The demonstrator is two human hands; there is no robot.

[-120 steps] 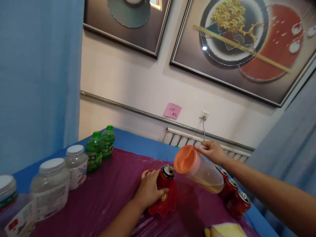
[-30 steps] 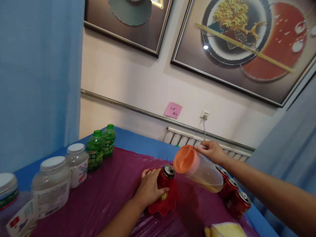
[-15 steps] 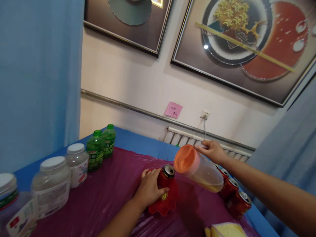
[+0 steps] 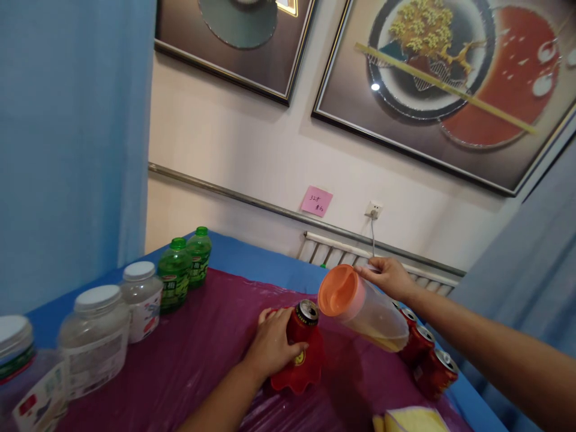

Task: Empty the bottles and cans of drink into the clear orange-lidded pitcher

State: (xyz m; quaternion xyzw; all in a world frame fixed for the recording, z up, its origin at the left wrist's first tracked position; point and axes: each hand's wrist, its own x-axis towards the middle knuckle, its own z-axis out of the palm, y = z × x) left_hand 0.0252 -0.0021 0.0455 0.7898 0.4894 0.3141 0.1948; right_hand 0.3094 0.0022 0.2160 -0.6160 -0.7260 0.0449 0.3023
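Note:
My left hand [image 4: 272,345] is wrapped round a red can [image 4: 302,321], which stands upright with its open top showing. Beneath the can lies a red scalloped dish [image 4: 299,378]. To the right, my right hand [image 4: 389,277] grips the handle of a clear pitcher [image 4: 375,315] with an orange lid [image 4: 337,291]. The pitcher is tilted far over, its lid end toward the can and close to its top, not touching. A little yellowish liquid lies along the pitcher's lower side. No stream between lid and can is visible.
Several red cans [image 4: 435,373] stand at the right, partly behind the pitcher. Clear jars [image 4: 94,345] with white lids and two green bottles [image 4: 174,276] line the left. A folded yellow cloth [image 4: 411,420] lies at the front of the purple sheet [image 4: 189,354]. Behind is a radiator [image 4: 335,258].

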